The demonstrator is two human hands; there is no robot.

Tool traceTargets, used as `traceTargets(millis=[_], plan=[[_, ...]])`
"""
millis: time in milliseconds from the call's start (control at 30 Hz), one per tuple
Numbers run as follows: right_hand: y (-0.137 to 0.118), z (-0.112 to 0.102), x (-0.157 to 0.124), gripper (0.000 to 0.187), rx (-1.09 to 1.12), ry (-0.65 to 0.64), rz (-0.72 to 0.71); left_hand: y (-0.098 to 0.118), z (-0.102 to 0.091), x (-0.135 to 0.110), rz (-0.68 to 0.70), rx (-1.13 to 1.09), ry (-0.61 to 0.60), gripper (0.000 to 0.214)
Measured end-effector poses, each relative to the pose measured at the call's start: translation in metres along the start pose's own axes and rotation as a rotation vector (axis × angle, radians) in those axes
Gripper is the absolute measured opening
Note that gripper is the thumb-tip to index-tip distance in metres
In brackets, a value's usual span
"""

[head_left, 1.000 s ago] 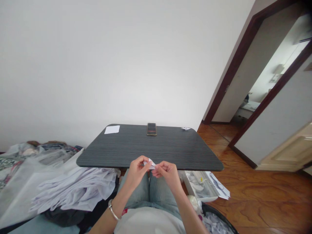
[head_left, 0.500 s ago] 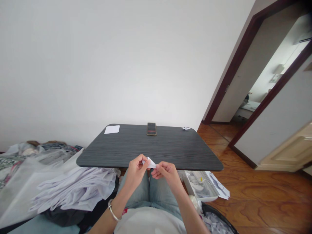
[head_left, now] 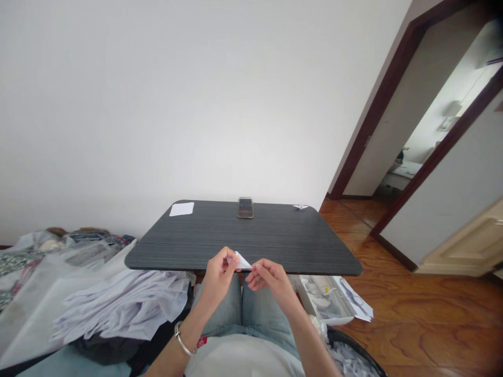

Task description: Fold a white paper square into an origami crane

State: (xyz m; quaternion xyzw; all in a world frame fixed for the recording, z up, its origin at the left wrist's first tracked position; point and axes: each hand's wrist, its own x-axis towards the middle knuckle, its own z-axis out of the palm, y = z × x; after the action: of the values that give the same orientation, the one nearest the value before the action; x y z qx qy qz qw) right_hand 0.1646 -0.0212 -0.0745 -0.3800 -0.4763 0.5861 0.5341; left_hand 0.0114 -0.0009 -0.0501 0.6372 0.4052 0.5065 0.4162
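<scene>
Over the near edge of a dark wood-grain table (head_left: pixel 236 238), a small folded white paper (head_left: pixel 242 261) with a triangular shape is held between both hands. My left hand (head_left: pixel 222 269) pinches its left side between thumb and fingers. At its right-hand tip, my right hand (head_left: pixel 267 275) has thumb and index finger closed on the point, with the other fingers curled below. Part of the paper is hidden behind the left fingers.
On the table lie a white paper sheet (head_left: pixel 182 209) at far left, a phone (head_left: pixel 245 208) at the back middle, and a small folded paper piece (head_left: pixel 301 207) at far right. White cloth (head_left: pixel 126 303) is piled at left; a white box (head_left: pixel 326 301) stands at right.
The view has shifted very slightly. My hands keep hold of the folded paper in nearly the same place, and a little more of its triangular face shows.
</scene>
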Motion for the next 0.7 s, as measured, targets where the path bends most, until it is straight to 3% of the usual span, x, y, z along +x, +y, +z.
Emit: traceTargets(millis=[367,700], plan=[[-0.002,0.008,-0.003,0.031,-0.03,0.064,-0.028,0.0,0.007,-0.004,0.011,-0.018,-0.079,0.022],[-0.004,0.012,-0.003,0.032,-0.026,0.088,-0.023,0.002,0.008,-0.005,0.062,0.018,-0.072,0.022]])
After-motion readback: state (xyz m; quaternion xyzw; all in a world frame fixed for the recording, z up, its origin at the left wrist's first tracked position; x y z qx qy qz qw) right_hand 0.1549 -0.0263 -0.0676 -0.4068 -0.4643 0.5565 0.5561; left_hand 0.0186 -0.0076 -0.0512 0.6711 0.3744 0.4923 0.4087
